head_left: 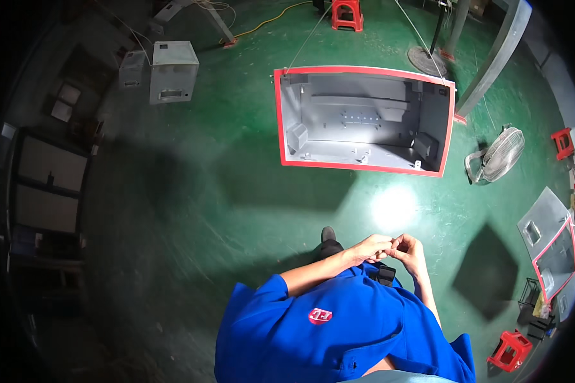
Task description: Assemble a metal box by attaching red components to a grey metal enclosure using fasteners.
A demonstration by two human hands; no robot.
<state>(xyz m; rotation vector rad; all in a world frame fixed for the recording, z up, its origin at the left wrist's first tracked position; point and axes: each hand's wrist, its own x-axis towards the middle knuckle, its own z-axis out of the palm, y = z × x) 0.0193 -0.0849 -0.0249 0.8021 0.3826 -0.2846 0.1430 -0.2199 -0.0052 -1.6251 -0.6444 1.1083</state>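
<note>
My left hand (369, 247) and my right hand (409, 252) meet in front of my waist, fingertips touching. The fingers of both are curled and pinched together; anything between them is too small to make out. Ahead of me, beyond my hands, a grey open-fronted metal cabinet (364, 135) with a red rim hangs from thin wires. Brackets, a row of small studs and a long rail show inside it. Neither hand touches the cabinet.
To the right stand a floor fan (501, 155), a slanted metal post (495, 60) and red stools (510, 350). A grey cabinet with a red-edged opening (558, 255) is at the far right. Grey metal boxes (174, 73) stand at the back left. A yellow cable (268, 22) crosses the green floor.
</note>
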